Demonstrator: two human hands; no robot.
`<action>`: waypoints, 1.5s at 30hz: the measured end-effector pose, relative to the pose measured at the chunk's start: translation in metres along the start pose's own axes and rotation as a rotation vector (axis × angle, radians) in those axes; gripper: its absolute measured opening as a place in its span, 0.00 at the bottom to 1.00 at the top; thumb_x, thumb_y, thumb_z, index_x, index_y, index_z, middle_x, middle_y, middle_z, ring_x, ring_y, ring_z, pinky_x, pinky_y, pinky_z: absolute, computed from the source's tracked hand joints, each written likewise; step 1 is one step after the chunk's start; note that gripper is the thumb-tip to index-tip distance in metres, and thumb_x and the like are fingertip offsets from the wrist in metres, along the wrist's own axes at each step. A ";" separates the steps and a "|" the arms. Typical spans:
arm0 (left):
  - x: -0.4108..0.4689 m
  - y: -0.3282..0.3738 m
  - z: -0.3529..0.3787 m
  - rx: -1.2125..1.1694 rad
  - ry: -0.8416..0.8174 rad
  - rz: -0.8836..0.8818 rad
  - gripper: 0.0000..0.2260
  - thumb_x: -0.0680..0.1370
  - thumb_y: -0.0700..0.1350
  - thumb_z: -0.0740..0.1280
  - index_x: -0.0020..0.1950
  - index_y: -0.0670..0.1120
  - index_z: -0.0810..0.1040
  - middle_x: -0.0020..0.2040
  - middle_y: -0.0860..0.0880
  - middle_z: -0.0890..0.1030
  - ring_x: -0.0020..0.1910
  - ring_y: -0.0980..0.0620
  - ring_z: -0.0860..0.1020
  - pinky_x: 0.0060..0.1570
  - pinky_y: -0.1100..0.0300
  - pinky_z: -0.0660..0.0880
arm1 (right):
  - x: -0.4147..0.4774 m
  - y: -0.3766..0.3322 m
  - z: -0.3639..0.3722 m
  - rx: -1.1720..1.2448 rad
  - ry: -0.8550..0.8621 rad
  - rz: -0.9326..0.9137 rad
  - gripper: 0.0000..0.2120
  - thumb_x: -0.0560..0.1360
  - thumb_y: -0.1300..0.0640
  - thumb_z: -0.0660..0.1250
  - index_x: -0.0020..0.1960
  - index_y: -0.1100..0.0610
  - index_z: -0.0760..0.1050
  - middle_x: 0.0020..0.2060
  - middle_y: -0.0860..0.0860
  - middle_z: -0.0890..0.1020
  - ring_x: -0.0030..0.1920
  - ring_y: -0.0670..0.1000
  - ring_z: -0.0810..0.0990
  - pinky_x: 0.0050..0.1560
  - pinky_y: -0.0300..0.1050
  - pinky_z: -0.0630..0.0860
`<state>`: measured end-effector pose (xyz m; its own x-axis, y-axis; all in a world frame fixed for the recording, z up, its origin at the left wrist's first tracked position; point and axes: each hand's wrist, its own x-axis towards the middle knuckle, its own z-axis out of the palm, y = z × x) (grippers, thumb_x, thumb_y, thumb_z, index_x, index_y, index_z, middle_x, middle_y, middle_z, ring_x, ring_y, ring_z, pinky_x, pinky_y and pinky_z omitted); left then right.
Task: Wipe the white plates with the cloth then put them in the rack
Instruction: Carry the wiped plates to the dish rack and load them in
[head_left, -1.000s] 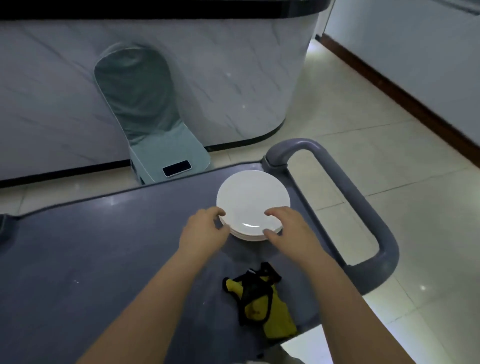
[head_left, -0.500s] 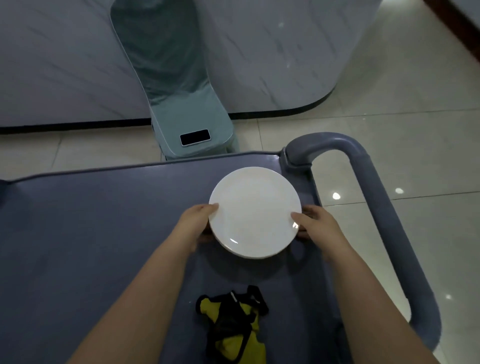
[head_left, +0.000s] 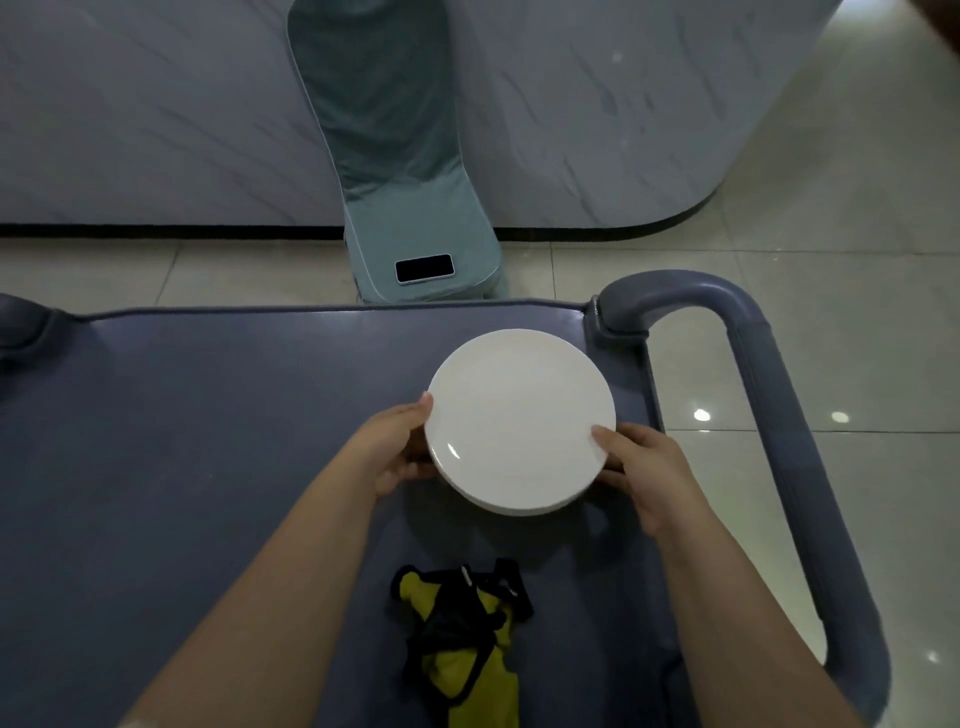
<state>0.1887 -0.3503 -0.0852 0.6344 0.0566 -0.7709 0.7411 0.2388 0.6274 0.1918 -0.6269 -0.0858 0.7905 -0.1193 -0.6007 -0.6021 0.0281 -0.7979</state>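
Note:
A stack of white plates (head_left: 519, 421) is at the right end of a dark blue cart top (head_left: 208, 441). My left hand (head_left: 397, 447) grips the stack's left edge, thumb on the rim and fingers beneath. On the opposite rim, my right hand (head_left: 644, 467) holds it the same way. The stack seems slightly lifted, with a shadow under it. A crumpled yellow and black cloth (head_left: 467, 634) lies on the cart near me, apart from both hands. No rack is in view.
The cart's grey handle (head_left: 779, 415) loops along its right side. Beyond the cart's far edge stands a teal chair (head_left: 405, 171) with a black phone (head_left: 424, 268) on its seat, in front of a marble counter wall (head_left: 597, 114). Tiled floor (head_left: 857, 286) lies to the right.
Both hands slid from the near rim to the left and right sides of the plate stack and gripped it. The view tilted downward and closer.

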 end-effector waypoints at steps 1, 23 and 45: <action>-0.007 -0.002 -0.004 -0.021 0.003 0.009 0.16 0.81 0.54 0.63 0.59 0.44 0.79 0.48 0.45 0.85 0.46 0.46 0.82 0.39 0.50 0.80 | -0.003 -0.002 0.002 -0.003 -0.011 -0.019 0.06 0.76 0.60 0.70 0.51 0.61 0.80 0.47 0.56 0.86 0.47 0.56 0.85 0.43 0.46 0.80; -0.302 -0.133 -0.265 -0.630 0.442 0.327 0.19 0.78 0.55 0.66 0.59 0.42 0.80 0.53 0.40 0.82 0.49 0.43 0.81 0.37 0.51 0.81 | -0.230 0.009 0.260 -0.189 -0.622 -0.299 0.04 0.75 0.58 0.70 0.47 0.59 0.81 0.42 0.53 0.87 0.45 0.55 0.85 0.48 0.51 0.82; -0.567 -0.404 -0.523 -1.245 0.969 0.486 0.14 0.75 0.51 0.71 0.55 0.43 0.79 0.35 0.46 0.81 0.30 0.49 0.79 0.34 0.48 0.80 | -0.546 0.224 0.579 -0.563 -1.298 -0.197 0.03 0.75 0.62 0.70 0.44 0.62 0.80 0.39 0.54 0.86 0.37 0.50 0.85 0.35 0.40 0.80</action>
<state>-0.5857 0.0278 0.0412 0.0205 0.7856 -0.6183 -0.3973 0.5739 0.7161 -0.3096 0.0192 0.0351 0.2204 0.9111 -0.3483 -0.1922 -0.3095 -0.9313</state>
